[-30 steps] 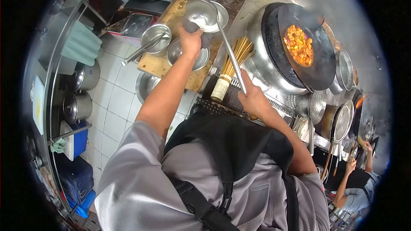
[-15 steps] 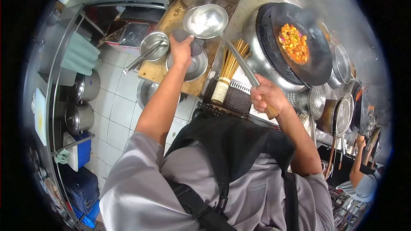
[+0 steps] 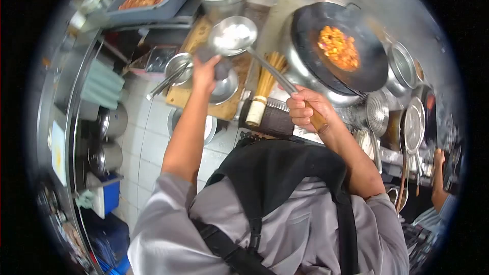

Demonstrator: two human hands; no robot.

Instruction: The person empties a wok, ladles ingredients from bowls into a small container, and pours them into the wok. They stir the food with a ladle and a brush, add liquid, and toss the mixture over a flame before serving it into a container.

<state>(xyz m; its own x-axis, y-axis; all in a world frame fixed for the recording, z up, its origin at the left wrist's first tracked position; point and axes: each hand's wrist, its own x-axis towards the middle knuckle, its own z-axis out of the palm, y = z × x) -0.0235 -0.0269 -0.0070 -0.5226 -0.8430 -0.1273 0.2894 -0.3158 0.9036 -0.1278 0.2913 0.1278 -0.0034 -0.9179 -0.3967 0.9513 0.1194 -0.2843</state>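
Observation:
My right hand (image 3: 309,107) is wrapped around the wooden handle of a large metal ladle (image 3: 233,35). Its bowl extends to the upper left, above a wooden board. My left hand (image 3: 205,74) is closed on a dark cloth (image 3: 220,69), beside the ladle's bowl. Below that cloth a metal bowl (image 3: 225,90) sits on the wooden board (image 3: 192,93). A dark wok (image 3: 369,53) rests on the stove to the right, with orange-coloured diced food (image 3: 338,48) in it. Neither hand touches the wok.
A bamboo brush (image 3: 259,107) lies between the board and the wok. A small pot (image 3: 175,66) with utensils is left of my left hand. A metal pot (image 3: 224,2) of orange liquid and a grey tub (image 3: 153,0) stand behind. Strainers (image 3: 377,112) are at right, near another person's arm (image 3: 438,178).
The view has shifted, so the wok, ladle and both hands appear somewhat further left. Both hands keep their holds on the cloth and the ladle.

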